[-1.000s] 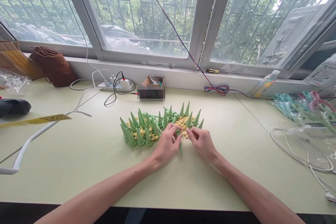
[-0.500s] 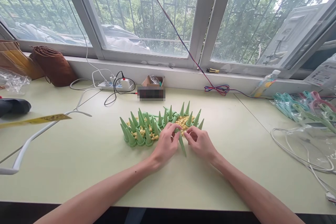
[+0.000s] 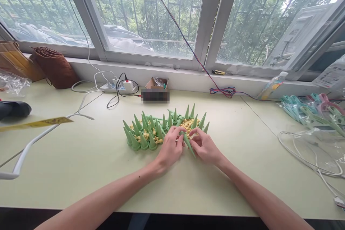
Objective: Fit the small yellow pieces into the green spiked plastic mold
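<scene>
A green pointed cone is tilted between my hands, its tip down toward me and to the right. My left hand pinches it near its wide end, which the fingers partly hide. My right hand is curled close on the other side, thumb and fingertips drawn together. Whether a small part sits in them I cannot make out. Just beyond the hands lies a pile of small yellow pieces. Several green cones stand upright around it and to the left, with more yellow fittings among them.
Behind the cones sit a small cardboard box and a power strip with cables. Clothes hangers and a coiled white cable lie at the right. A white tubular bar and yellow strip reach in from the left.
The cone has swung so its tip points further right. My right fingers have come up against or very near its side. My left hand has barely moved.
</scene>
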`<move>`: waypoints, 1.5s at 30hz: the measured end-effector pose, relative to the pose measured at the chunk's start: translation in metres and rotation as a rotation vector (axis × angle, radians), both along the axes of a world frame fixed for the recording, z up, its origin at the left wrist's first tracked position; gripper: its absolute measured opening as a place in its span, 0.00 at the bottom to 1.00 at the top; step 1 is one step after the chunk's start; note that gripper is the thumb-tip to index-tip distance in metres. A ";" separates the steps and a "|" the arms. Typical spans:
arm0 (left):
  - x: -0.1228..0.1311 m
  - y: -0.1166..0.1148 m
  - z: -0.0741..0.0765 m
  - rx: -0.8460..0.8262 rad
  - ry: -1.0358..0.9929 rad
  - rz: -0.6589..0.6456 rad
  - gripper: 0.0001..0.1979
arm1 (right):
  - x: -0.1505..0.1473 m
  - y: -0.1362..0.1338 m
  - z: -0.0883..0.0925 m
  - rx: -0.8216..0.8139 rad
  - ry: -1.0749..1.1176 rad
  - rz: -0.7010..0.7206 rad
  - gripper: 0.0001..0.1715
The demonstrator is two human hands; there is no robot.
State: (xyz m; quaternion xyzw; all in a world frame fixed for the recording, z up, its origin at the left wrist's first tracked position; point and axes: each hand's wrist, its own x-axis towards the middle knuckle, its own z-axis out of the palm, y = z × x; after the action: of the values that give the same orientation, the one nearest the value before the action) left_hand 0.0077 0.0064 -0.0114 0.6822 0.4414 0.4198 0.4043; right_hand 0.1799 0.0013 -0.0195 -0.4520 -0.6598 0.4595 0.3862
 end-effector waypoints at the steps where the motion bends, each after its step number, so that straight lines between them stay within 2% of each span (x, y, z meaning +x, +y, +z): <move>1: 0.000 0.000 0.000 -0.003 0.001 0.002 0.11 | 0.000 0.000 0.000 -0.014 0.018 0.011 0.07; 6: -0.002 0.001 0.002 -0.008 0.017 0.010 0.11 | 0.001 0.001 0.003 -0.069 0.098 0.055 0.09; 12: -0.003 0.000 -0.004 0.062 0.139 0.010 0.14 | 0.002 0.003 0.004 0.006 0.108 0.007 0.18; 22: -0.002 0.002 -0.007 0.103 0.283 -0.040 0.10 | 0.000 0.001 0.003 0.095 0.024 -0.059 0.15; 34: -0.001 -0.004 -0.004 0.143 0.268 -0.049 0.09 | -0.003 -0.002 0.003 0.294 -0.162 -0.074 0.11; 41: 0.000 -0.008 -0.002 0.345 0.179 -0.014 0.14 | -0.002 -0.001 0.001 0.319 -0.156 -0.082 0.13; 45: 0.000 -0.009 -0.002 0.546 0.089 -0.125 0.09 | -0.002 0.000 -0.001 0.295 -0.178 -0.054 0.10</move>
State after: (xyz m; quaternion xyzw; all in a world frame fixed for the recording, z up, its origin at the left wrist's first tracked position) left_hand 0.0073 -0.0026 -0.0137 0.8094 0.2864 0.4673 0.2110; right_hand 0.1781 0.0009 -0.0201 -0.4467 -0.7393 0.3053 0.4008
